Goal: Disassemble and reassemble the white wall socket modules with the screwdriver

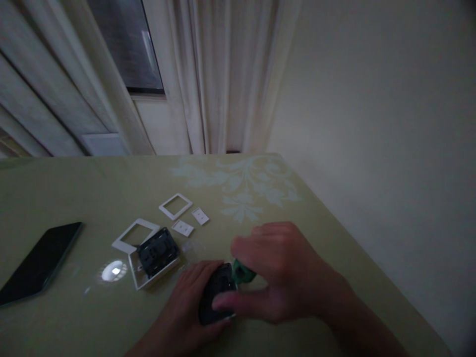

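Note:
My left hand (189, 302) is wrapped around the side of a black wall switch module (217, 297) with a thin pale edge, and it rests low over the table. Over the module's right side, my right hand (278, 277) grips a green-handled screwdriver (242, 272). Its tip is hard to make out against the dark module. The right thumb reaches across the module's face. Left of my hands, a second black switch module (159, 252) leans in a white open box (148, 283).
Two white square frames (166, 211) (118, 245) and two small white switch plates (182, 228) (201, 216) lie behind the box. A black tablet-like slab (40, 263) lies at far left. The table (316, 238) meets a wall (390, 124) at right; curtains (230, 74) hang behind.

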The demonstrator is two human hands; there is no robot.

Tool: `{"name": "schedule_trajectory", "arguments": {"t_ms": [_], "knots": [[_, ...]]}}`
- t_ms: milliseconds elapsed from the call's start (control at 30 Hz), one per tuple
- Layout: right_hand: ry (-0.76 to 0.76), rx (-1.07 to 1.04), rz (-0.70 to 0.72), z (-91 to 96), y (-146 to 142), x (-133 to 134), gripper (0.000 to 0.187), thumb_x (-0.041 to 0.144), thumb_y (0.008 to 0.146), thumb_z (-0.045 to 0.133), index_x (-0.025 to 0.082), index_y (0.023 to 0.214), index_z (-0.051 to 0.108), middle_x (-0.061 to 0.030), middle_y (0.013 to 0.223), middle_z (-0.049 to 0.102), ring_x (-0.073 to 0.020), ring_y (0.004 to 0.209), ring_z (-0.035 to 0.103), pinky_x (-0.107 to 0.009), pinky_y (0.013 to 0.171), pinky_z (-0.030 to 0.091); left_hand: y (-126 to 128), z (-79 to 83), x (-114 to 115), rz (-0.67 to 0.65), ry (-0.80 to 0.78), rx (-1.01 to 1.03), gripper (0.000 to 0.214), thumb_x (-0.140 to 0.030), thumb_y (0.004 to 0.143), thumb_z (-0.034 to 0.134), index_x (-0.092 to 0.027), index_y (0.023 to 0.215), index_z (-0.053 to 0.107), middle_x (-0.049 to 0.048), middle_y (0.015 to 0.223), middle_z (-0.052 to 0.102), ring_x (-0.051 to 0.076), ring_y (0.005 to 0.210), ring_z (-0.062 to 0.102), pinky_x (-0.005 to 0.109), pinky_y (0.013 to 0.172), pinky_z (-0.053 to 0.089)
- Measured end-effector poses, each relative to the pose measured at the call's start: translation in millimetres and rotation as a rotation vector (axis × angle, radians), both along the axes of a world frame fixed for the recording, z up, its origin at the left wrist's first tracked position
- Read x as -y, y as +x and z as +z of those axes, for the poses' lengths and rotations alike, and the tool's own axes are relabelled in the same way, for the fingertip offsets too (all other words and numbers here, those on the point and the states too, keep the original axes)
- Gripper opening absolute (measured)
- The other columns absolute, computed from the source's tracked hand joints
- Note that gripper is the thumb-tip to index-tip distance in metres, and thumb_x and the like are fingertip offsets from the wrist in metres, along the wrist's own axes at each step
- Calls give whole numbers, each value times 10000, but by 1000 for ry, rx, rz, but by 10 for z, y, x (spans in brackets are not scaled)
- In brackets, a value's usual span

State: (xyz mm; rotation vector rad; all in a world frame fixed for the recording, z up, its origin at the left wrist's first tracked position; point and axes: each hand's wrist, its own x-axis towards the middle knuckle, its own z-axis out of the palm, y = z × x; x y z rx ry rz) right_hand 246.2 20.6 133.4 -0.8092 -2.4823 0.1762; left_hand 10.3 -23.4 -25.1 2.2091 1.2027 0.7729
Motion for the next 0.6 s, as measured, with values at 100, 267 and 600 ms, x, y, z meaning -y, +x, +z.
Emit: {"name": "schedule_trajectory", "arguments": {"t_ms": [100,267,600], "knots": [[49,30,90,-3,-9,-5,287,364,1108,545,213,866,584,38,708,599,-153,649,476,-329,675,341,12,60,-11,1,-23,17,762,-319,758,887,-339,1455,579,53,1302,760,319,1131,744,448,991,642],[-25,80,184,32,-9,15,118,282,1037,591,179,989,620,-2,846,665,-166,770,542,-329,765,395,4,22,-11,-21,-47,24,714,-317,822,848,-353,1470,552,45,1328,735,302,1167,720,455,1024,624],[-21,76,195,41,-41,28,138,303,1017,586,179,1017,647,-9,836,630,-179,773,521,-324,735,395,10,21,7,-17,-20,51,609,-339,829,827,-333,1399,610,27,1230,749,281,1080,734,404,980,630]]}}
